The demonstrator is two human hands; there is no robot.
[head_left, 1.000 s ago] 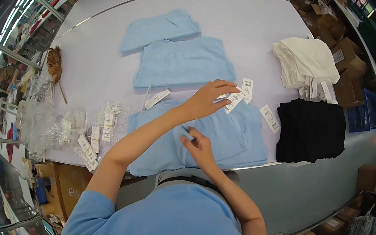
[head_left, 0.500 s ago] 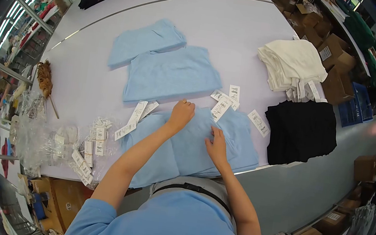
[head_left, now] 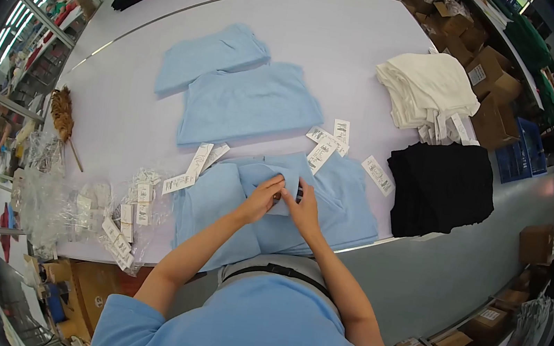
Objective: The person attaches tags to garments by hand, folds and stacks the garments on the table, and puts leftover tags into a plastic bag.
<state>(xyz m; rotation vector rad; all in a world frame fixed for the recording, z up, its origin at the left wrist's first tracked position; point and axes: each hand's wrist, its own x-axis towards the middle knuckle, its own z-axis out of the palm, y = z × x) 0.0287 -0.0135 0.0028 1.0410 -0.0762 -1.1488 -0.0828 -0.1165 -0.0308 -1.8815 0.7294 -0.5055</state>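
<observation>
Curled the left hand [head_left: 261, 200] narrowly at a raised part of the near light blue garment [head_left: 224, 201], touching cloth. Brought the right hand [head_left: 303, 211] close beside it, also against cloth, with thumb and fingers partly spread. Could not tell a grip from mere contact for either hand.

Had that garment spread along the near edge of the pale table [head_left: 349, 49]. Had paper tags [head_left: 324, 152] at its far right side, more tags [head_left: 199, 160] at its far left, and a single tag [head_left: 378, 176] just to the right. Had two folded light blue garments [head_left: 251, 106] farther off. Had a black folded stack [head_left: 439, 191] at right, with a white stack [head_left: 428, 88] beyond. Had clear plastic bags [head_left: 43, 191] and tag bundles [head_left: 126, 223] near left, with a brown duster [head_left: 62, 115] beyond.
</observation>
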